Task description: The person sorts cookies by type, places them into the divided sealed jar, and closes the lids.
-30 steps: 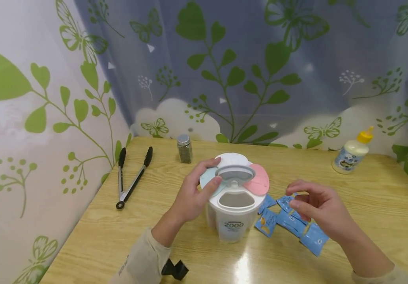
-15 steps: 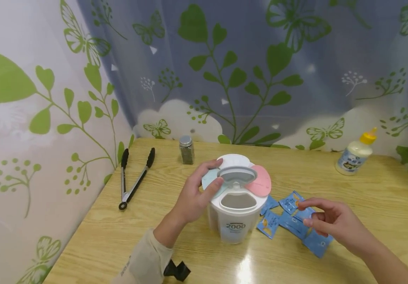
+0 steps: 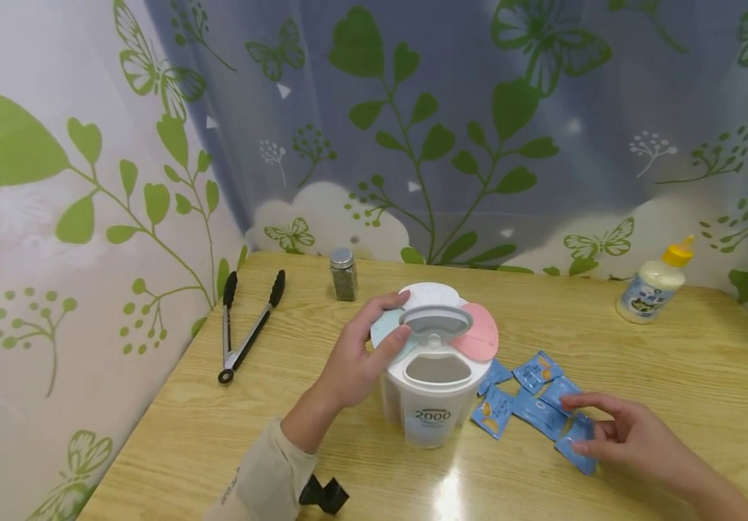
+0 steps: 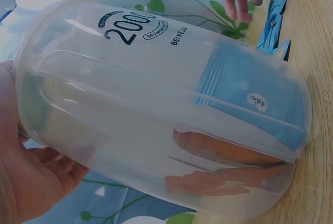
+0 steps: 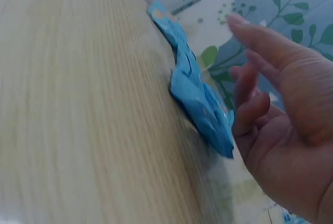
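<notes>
Leaf-printed fabric [image 3: 439, 119] backs a wood-grain worktop [image 3: 312, 329], where the person's left grip [image 3: 357, 354] clasps the top of an upright clear container [image 3: 432, 412], its grey flap [image 3: 438, 323] raised and blue and brown packets [image 4: 250, 91] showing through the wall. Just right of it, blue sachets [image 3: 539, 414] lie clustered; the right grip [image 3: 631, 441], fingers loosely bent and holding nothing, hovers at the cluster's near end.
</notes>
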Motion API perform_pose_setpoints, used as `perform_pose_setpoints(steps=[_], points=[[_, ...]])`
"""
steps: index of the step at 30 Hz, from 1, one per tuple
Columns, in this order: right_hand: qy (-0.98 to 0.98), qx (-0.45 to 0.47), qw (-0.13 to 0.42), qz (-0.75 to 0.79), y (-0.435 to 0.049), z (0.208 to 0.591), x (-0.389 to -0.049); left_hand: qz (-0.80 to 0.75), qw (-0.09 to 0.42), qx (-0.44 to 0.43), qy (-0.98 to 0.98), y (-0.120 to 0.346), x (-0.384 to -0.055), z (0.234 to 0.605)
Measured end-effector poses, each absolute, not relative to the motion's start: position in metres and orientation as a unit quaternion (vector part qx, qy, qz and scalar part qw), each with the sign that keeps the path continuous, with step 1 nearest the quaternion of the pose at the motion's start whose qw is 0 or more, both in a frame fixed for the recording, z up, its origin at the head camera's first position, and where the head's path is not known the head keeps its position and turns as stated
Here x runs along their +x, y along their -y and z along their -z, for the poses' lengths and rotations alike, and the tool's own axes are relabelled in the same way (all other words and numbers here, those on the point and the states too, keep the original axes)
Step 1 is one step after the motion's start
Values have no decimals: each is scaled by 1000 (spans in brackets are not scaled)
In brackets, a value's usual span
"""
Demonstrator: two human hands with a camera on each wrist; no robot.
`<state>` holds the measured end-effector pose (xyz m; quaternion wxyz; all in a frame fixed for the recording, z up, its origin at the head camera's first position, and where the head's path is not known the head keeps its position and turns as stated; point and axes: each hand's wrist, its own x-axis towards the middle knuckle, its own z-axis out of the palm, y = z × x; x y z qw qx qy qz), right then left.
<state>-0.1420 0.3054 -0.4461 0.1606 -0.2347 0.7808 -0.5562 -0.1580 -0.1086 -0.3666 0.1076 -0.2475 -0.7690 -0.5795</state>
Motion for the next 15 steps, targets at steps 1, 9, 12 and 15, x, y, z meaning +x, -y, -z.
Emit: perform_pose_setpoints(steps=[1, 9, 12, 15], points=[[-780, -241, 167, 553, -307, 447, -143, 580, 107, -247, 769, 109, -158, 367], [-806, -238, 178, 511, -322, 456, -145, 578, 111, -250, 769, 109, -158, 367], [-809, -244, 177, 505, -324, 459, -145, 578, 112, -253, 768, 109, -158, 366], [-810, -253, 167, 502, -324, 462, -146, 579, 113, -252, 767, 109, -158, 366]])
